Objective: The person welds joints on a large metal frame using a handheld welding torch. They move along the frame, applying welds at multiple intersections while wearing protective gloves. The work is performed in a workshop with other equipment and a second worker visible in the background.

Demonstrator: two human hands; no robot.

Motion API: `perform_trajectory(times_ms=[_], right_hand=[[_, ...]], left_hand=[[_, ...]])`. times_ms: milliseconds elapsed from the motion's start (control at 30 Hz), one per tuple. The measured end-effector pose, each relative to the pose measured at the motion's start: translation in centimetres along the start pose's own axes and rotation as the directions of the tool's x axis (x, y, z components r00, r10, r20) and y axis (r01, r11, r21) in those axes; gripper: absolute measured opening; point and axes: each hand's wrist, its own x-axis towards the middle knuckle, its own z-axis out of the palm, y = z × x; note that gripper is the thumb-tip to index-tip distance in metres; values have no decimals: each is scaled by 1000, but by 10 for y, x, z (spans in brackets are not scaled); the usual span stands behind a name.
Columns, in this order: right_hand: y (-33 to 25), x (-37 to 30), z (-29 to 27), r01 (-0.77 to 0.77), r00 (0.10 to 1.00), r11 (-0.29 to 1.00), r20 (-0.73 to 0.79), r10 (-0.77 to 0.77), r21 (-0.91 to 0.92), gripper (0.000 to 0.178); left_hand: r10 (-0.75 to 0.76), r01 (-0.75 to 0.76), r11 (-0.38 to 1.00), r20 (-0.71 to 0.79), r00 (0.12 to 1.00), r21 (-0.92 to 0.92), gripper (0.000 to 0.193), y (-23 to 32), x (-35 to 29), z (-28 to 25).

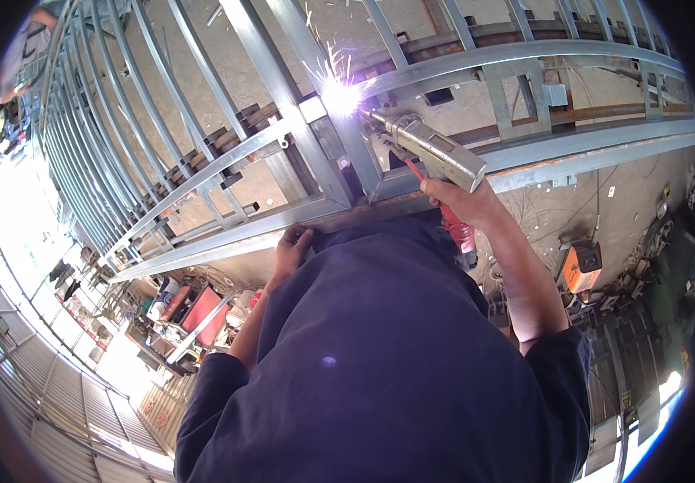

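My right hand [462, 200] is closed around the grip of a metal-bodied welding torch [436, 149] with red wrapping on its lower part. The torch's nozzle points up and left at a grey metal frame [303, 157] of square tubes. A white-violet glare [341, 97] with flying sparks burns at a joint there and hides the joint itself. At the frame's near rail [243, 235], my left hand [292, 246] has its fingers curled against the edge; part of its grip is hidden.
Long upright bars [130, 105] fan out on the left of the frame. Behind my right arm, an orange box-shaped machine [583, 268] stands on the floor among cables. A red object [207, 312] and clutter lie at lower left, near a corrugated wall [49, 394].
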Motion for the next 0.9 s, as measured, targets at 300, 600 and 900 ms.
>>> perform_trajectory(times_ms=[300,600,900], right_hand=[[2,-3,0,-8,1000,1000,-4,8,4,45],[10,-13,-2,-2,1000,1000,-19,2,-6,50],[-5,-95,11,293,904,919,-237,-356,-262,28]], left_hand=[[36,-36,997,-8,999,-74,13,-15,4,0],[106,-110,992,-61,992,-63,13,-26,6,7],[314,-302,941,-61,948,153,21,-29,12,9]])
